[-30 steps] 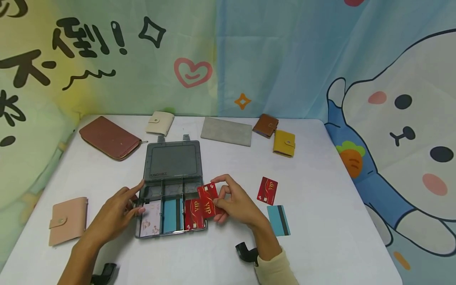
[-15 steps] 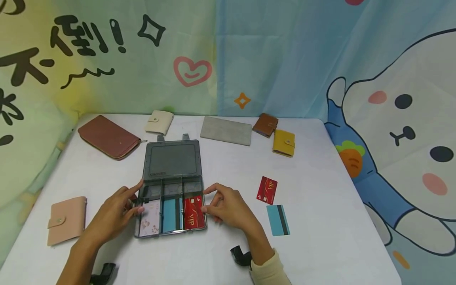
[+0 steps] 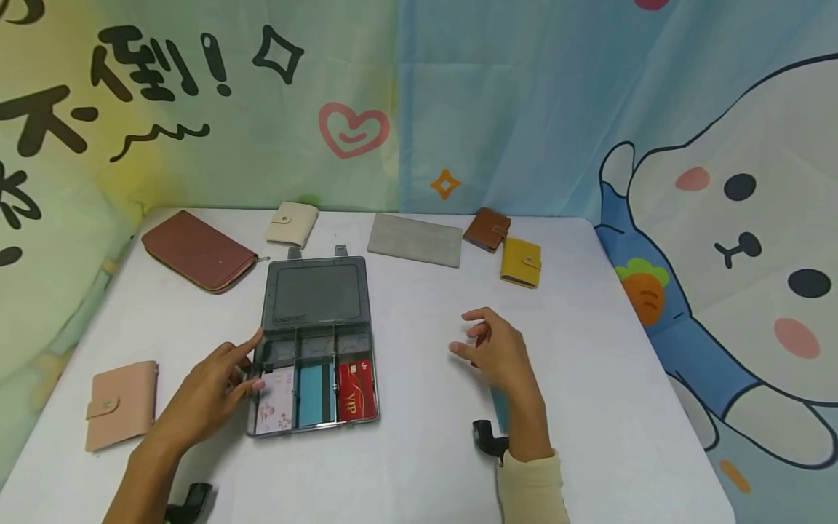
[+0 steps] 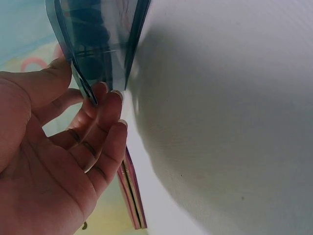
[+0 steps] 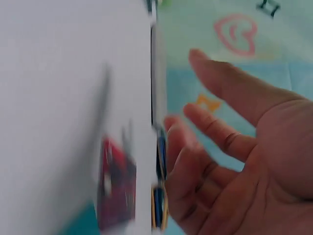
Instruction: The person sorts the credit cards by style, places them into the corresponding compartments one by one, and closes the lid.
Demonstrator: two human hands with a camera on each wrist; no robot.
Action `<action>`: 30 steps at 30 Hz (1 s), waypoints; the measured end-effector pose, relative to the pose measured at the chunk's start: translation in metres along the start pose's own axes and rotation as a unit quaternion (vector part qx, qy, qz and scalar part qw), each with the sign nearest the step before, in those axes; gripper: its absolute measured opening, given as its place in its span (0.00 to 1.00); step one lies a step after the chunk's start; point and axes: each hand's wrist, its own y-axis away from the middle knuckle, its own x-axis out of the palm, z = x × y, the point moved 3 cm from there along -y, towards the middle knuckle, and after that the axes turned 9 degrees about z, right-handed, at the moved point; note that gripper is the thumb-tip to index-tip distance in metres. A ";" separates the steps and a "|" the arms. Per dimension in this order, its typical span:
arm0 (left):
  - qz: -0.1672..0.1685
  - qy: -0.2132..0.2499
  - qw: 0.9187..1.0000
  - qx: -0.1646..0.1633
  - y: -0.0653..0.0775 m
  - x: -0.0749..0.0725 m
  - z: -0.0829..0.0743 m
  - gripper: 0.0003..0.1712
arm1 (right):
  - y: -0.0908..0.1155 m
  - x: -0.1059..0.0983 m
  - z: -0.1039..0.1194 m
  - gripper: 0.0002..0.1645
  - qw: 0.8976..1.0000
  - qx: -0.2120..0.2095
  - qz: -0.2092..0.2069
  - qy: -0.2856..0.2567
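Note:
A grey see-through plastic storage box [image 3: 316,291] lies with its lid folded back. Its front compartments hold a floral card [image 3: 276,400], a blue card [image 3: 310,397] with a dark stripe and a red VIP card [image 3: 356,393]. My left hand [image 3: 212,393] grips the box's left side, thumb over the rim; the left wrist view shows the fingers [image 4: 110,105] at its wall. My right hand [image 3: 497,353] holds nothing, fingers loosely bent above the table, over a loose blue card [image 3: 500,409] mostly hidden by the arm. In the right wrist view a loose red card [image 5: 117,188] shows, blurred.
A pink wallet [image 3: 121,405] lies left of my left hand. Along the back are a maroon zip wallet [image 3: 198,251], a cream wallet [image 3: 292,224], a grey wallet [image 3: 414,240], a brown wallet [image 3: 487,228] and a yellow wallet [image 3: 521,262]. A printed curtain [image 3: 511,109] hangs behind.
My right hand laid a red VIP card into the box's right front compartment and let go, then moved right over the loose cards. The left hand has stayed on the box.

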 end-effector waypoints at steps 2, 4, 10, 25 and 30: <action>0.002 0.001 1.000 -0.002 0.000 0.000 0.000 0.45 | 0.000 -0.009 -0.011 0.36 0.999 0.028 -0.012 0.026; 0.002 0.001 1.000 -0.001 0.000 0.000 0.000 0.45 | 0.001 -0.016 -0.021 0.39 0.997 0.058 -0.021 0.045; -0.001 0.002 1.000 0.001 0.001 -0.001 -0.001 0.45 | 0.003 -0.026 -0.038 0.48 0.993 0.104 -0.029 0.056; 0.005 0.012 1.000 -0.004 0.000 0.001 0.001 0.45 | -0.001 -0.021 -0.043 0.41 0.990 0.119 -0.034 0.071; 0.003 0.011 1.000 -0.003 0.000 0.000 0.001 0.45 | -0.002 -0.017 -0.042 0.36 0.992 0.107 -0.033 0.064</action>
